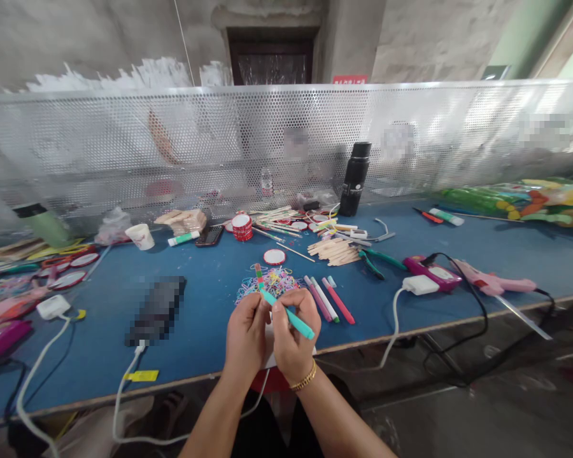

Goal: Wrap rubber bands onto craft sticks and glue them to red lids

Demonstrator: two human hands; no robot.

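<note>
My left hand (247,327) pinches a craft stick (259,275) whose upper end carries bands of brown, red and green. In my right hand (296,331) is a turquoise marker (300,324), held like a pen, its tip against the stick near my left fingertips. Both hands are close together over the table's front edge. Right behind them lies a loose heap of small coloured rubber bands (273,280). To the right of my right hand are several more markers (338,300) in pink, white and red. The lower part of the stick is hidden by my fingers.
Wooden sticks (335,250), green-handled pliers (375,262) and a black bottle (354,179) stand or lie farther back. A phone (157,312) with a white cable lies left. A pink glue gun (494,280) and charger cables are at right. A perforated metal screen (195,140) borders the table.
</note>
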